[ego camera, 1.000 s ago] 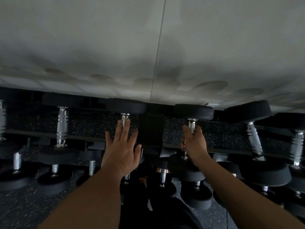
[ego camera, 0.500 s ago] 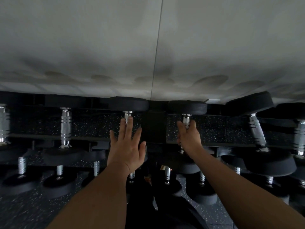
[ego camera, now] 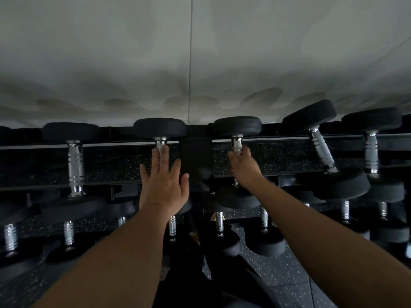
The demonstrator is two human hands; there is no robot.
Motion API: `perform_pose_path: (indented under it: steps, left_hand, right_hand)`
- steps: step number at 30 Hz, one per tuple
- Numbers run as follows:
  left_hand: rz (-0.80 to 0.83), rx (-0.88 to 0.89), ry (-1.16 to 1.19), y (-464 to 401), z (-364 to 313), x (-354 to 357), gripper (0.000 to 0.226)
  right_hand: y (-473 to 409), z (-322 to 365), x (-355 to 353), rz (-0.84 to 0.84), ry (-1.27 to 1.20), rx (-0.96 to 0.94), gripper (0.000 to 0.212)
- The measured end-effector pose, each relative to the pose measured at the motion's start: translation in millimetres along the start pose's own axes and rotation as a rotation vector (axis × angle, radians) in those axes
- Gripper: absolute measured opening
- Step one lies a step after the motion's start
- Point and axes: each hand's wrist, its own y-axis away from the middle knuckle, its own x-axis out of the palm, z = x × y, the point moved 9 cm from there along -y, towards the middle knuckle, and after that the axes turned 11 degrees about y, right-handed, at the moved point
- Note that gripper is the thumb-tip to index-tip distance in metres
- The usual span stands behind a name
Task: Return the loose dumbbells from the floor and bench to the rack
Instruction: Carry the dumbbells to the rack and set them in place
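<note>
Black rubber-headed dumbbells with chrome handles lie across the top tier of a dark rack (ego camera: 111,144). My left hand (ego camera: 163,183) is flat with its fingers spread, the fingertips touching the handle of one dumbbell (ego camera: 160,130) just left of the rack's centre post (ego camera: 195,156). My right hand (ego camera: 243,168) is curled around the handle of the neighbouring dumbbell (ego camera: 236,126) just right of that post. Both dumbbells rest on the rails, and their near heads are partly hidden by my hands and wrists.
A larger dumbbell (ego camera: 322,150) lies tilted on the top tier to the right, with others beside it and one at the left (ego camera: 74,163). Several smaller dumbbells (ego camera: 264,241) fill the lower tier. Speckled rubber floor (ego camera: 278,276) lies below, and a pale wall (ego camera: 133,63) stands behind.
My right hand has slid its dumbbell slightly left toward the centre post. The left hand stays flat on its handle. The view has tilted a little.
</note>
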Motion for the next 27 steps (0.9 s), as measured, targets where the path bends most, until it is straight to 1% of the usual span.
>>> perform_pose_path:
  steps: [4,7,12,15,17,19,22,24,27]
  left_hand:
    - [-0.021,0.010,-0.019,1.3,0.4,-0.8,0.062]
    - [-0.028,0.022,-0.059,1.0,-1.2,-0.5,0.064]
    - [-0.035,0.041,-0.134,1.0,-5.2,0.5,0.066]
    - [-0.048,0.042,-0.134,0.4,-18.4,1.2,0.066]
    - [-0.073,0.055,-0.081,-2.6,-44.3,3.5,0.068]
    - [-0.104,0.110,-0.018,-4.3,-85.7,8.1,0.070]
    - [-0.127,0.183,0.068,-4.6,-148.7,22.3,0.068]
    - [-0.114,0.191,0.097,-5.8,-179.8,34.6,0.070]
    - [-0.097,0.153,0.089,-13.3,-207.4,53.8,0.072]
  right_hand:
    - [17.5,-3.6,-4.9,0.060,0.095,-0.046,0.054]
    - [28.6,-13.7,-21.0,0.049,0.103,-0.068,0.066]
    - [39.6,-40.9,-54.9,0.035,0.126,-0.077,0.067]
    - [37.3,-61.0,-76.8,0.046,0.235,-0.099,0.068]
    - [34.7,-73.4,-92.6,0.052,0.296,-0.119,0.070]
    - [30.6,-84.2,-110.1,0.036,0.362,-0.157,0.071]
    - [22.5,-97.1,-135.7,0.004,0.475,-0.217,0.068]
    - [15.7,-104.6,-153.0,-0.026,0.532,-0.236,0.067]
    - [5.4,-114.7,-177.1,-0.058,0.539,-0.250,0.067]
